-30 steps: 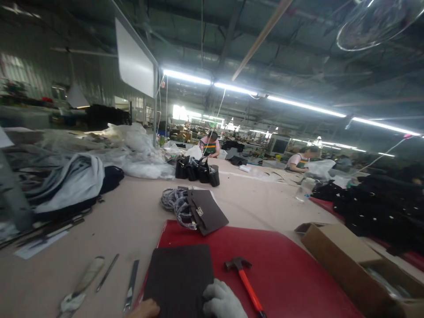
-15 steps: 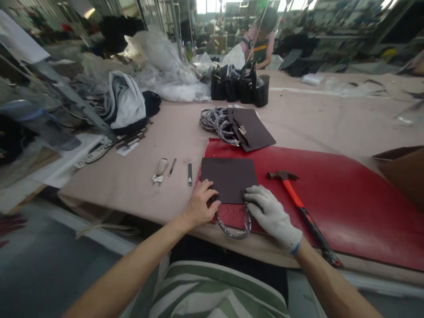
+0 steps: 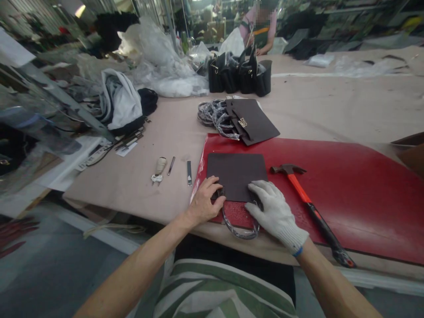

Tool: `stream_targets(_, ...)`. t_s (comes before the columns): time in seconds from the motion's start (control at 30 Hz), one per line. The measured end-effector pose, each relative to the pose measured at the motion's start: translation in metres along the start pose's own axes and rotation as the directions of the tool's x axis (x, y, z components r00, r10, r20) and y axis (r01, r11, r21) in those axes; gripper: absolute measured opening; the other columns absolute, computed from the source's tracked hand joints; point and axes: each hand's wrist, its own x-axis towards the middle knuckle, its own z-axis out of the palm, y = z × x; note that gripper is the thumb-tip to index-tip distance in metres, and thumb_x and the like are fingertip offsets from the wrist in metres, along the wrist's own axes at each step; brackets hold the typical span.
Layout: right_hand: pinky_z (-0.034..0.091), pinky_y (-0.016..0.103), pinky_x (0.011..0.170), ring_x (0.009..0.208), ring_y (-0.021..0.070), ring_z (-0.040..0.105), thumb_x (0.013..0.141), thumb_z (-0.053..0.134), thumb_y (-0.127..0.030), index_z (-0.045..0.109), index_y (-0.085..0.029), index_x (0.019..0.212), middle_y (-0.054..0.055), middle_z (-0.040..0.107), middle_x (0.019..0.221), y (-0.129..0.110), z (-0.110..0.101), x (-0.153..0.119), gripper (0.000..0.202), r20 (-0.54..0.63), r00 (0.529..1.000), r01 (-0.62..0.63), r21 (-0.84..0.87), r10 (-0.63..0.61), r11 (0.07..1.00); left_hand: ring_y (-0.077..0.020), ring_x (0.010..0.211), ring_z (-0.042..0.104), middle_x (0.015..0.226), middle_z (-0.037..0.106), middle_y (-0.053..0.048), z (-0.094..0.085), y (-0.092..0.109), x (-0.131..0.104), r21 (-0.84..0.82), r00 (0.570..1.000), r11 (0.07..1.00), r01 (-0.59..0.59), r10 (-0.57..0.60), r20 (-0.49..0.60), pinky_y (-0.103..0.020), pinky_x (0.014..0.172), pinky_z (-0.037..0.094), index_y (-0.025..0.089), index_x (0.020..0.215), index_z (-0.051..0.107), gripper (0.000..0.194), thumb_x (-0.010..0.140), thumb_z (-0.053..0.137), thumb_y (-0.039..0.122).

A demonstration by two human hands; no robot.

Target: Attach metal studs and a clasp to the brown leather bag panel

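Observation:
A flat dark brown bag (image 3: 236, 174) lies on a red mat (image 3: 347, 185) near the table's front edge. Its plastic-wrapped handle (image 3: 240, 227) loops toward me. My bare left hand (image 3: 205, 203) presses on the bag's near left corner by the handle's end. My right hand (image 3: 273, 212), in a white knit glove, rests on the near right corner at the handle's other end. Whether either hand grips the handle I cannot tell.
A hammer with an orange handle (image 3: 308, 205) lies on the mat to the right. Small hand tools (image 3: 172, 168) lie left of the mat. Another brown bag (image 3: 251, 121) and wrapped handles (image 3: 213, 117) lie beyond, then several black bags (image 3: 240, 75). A person (image 3: 260, 26) works at the far side.
The camera tilted down from the hall to the table one second ago. Since half a second ago the view shifted slightly; both hands stay on the bag's near edge.

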Motion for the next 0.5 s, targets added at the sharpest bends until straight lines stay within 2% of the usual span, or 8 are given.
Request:
stream_targets(0.17,0.048,0.058,0.107,0.126,0.0379,0.054,0.09,0.06,-0.042,0.063,-0.013,0.129,0.016,0.06,0.136,-0.004,0.002,0.004,0.048,-0.022,1.0,-0.02,-0.077,0.018,0.997,-0.0331,0.138,0.052,0.14,0.06,-0.019,-0.003,0.005,0.003,-0.041,0.999,0.999,0.035,-0.035,-0.004,-0.057,0.118,0.042,0.014,0.114,0.068,0.028,0.089,0.065,0.025)
stream_targets(0.27,0.051,0.06,0.102,0.122,0.0394,0.056,0.094,0.052,-0.048,0.064,-0.013,0.127,0.016,0.061,0.134,0.0,0.004,0.005,0.049,-0.039,0.999,-0.004,-0.112,0.0,0.994,-0.0279,0.13,0.059,0.134,0.063,-0.019,-0.017,0.005,0.0,-0.09,0.995,0.993,0.074,-0.08,-0.063,-0.046,0.113,0.049,0.014,0.115,0.067,0.026,0.092,0.063,0.026)
stream_targets(0.33,0.052,0.061,0.098,0.119,0.0413,0.058,0.096,0.048,-0.052,0.064,-0.013,0.126,0.017,0.062,0.131,0.006,0.007,0.008,0.051,-0.036,0.999,0.017,-0.128,-0.022,0.992,-0.024,0.116,0.065,0.121,0.069,-0.015,-0.031,-0.005,-0.002,-0.059,0.984,0.991,0.119,-0.126,-0.122,-0.04,0.105,0.053,0.014,0.112,0.068,0.021,0.093,0.06,0.022)
stream_targets(0.43,0.053,0.064,0.094,0.116,0.0441,0.059,0.096,0.044,-0.058,0.064,-0.014,0.125,0.02,0.063,0.127,0.015,0.013,0.014,0.056,-0.044,0.997,0.064,-0.11,-0.069,0.992,-0.0223,0.1,0.068,0.103,0.072,-0.011,-0.064,-0.031,-0.001,0.118,0.939,0.945,0.304,-0.276,-0.205,-0.035,0.093,0.056,0.015,0.103,0.071,0.017,0.091,0.06,0.015)
stream_targets(0.5,0.053,0.065,0.093,0.115,0.0453,0.06,0.095,0.043,-0.06,0.063,-0.015,0.124,0.021,0.063,0.127,0.018,0.015,0.018,0.057,-0.03,0.996,0.085,-0.097,-0.088,0.992,-0.0227,0.096,0.069,0.103,0.073,-0.012,-0.087,-0.049,0.004,0.233,0.863,0.839,0.493,-0.437,-0.252,-0.034,0.089,0.055,0.014,0.103,0.072,0.017,0.09,0.062,0.014)
